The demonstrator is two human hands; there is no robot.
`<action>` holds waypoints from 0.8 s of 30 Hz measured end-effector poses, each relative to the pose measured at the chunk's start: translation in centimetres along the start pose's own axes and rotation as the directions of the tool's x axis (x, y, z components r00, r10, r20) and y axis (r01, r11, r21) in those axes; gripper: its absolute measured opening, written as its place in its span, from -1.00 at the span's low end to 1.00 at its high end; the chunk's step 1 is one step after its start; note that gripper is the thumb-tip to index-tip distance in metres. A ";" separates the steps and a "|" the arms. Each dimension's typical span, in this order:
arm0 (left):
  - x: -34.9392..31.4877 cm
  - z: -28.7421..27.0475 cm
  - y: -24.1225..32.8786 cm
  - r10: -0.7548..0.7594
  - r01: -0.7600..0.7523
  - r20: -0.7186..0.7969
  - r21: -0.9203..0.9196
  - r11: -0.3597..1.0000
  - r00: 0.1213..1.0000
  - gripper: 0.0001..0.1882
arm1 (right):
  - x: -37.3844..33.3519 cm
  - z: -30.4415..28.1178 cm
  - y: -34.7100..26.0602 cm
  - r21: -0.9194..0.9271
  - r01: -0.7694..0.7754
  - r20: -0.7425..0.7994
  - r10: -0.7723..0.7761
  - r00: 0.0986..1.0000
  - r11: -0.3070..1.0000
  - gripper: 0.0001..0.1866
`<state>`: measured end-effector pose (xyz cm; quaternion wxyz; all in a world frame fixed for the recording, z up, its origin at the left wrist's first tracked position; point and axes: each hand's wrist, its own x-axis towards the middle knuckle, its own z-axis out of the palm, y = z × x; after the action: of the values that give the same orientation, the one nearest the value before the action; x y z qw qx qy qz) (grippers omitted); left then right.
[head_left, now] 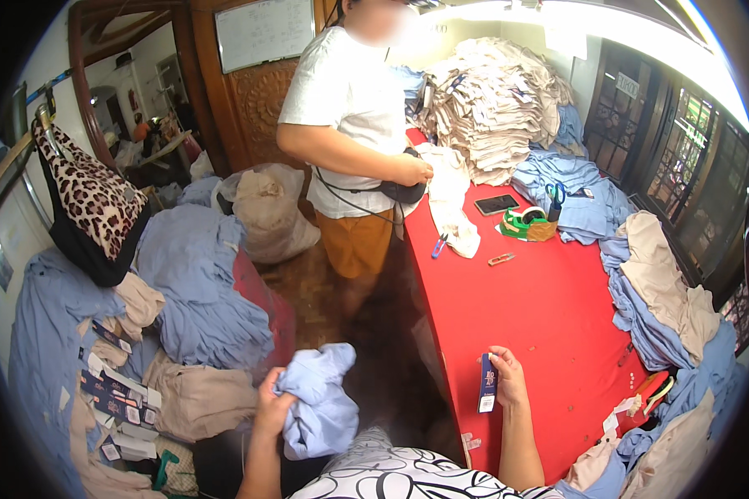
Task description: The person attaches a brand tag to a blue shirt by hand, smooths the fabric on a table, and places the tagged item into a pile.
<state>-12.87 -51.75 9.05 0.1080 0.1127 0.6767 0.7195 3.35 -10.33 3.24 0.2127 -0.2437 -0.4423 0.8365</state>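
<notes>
table (524,316) first, big red one, takes up the middle of the room. garments everywhere around it: one tall stack of beige folded pieces (495,100) at the far end, loose blue ones (570,195) beside that, and a mixed blue and beige heap (666,308) along the right edge. on the floor to the left there's another sprawl of blue cloth (195,283) with a scatter of dark blue tags (112,391) lying on it. behind that sits one pale sack (266,208), top open, stuffed with fabric as far as i can tell.

second person in a white shirt (349,91) stands at the table's far side, hands on a cream garment (449,200).

smaller stuff on the red top: one phone (496,204), one pair of blue-handled scissors (555,198), one green tape dispenser (524,223).

wearer's left hand (270,407) is bunched into a crumpled blue garment (320,403), fingers closed in the cloth, held low off the table's near left corner. right hand (508,378) pinches one dark blue hang tag (487,382) upright at the table's near edge.
</notes>
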 end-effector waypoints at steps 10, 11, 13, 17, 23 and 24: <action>-4.0 -5.7 2.0 0.027 0.017 -0.281 0.153 0.988 0.959 -0.59 | 2.6 -2.0 2.3 -0.112 -0.053 0.162 0.070 0.984 0.992 -0.91; -4.3 -5.4 1.4 0.015 0.046 -0.358 0.160 0.986 0.934 -0.52 | 2.3 -2.1 2.4 -0.177 0.016 0.070 -0.003 0.998 0.984 -0.87; -3.7 -4.8 -0.1 0.039 0.009 -0.362 0.128 0.992 0.931 -0.50 | 2.4 -4.9 2.3 -0.136 0.027 -0.017 -0.030 0.999 0.990 -0.83; -5.1 -6.5 1.2 -0.020 0.077 -0.359 0.145 0.986 0.933 -0.63 | 3.0 -7.7 4.0 -0.093 -0.023 0.032 0.026 0.999 0.995 -0.78; -6.5 -9.6 -0.1 -0.034 0.065 -0.450 0.054 0.996 0.892 -0.63 | 7.0 -6.8 3.9 -0.175 -0.028 0.050 0.038 0.998 0.984 -0.72; -6.7 -10.4 -0.8 -0.049 0.066 -0.473 0.019 0.998 0.880 -0.61 | 8.1 -6.3 3.7 -0.184 -0.024 0.061 0.035 0.998 0.983 -0.71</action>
<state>-9.66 -63.63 7.53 -0.0409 -0.0841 0.6981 0.7099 0.16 -3.57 -4.75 0.1628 -0.2420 -0.5203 0.8026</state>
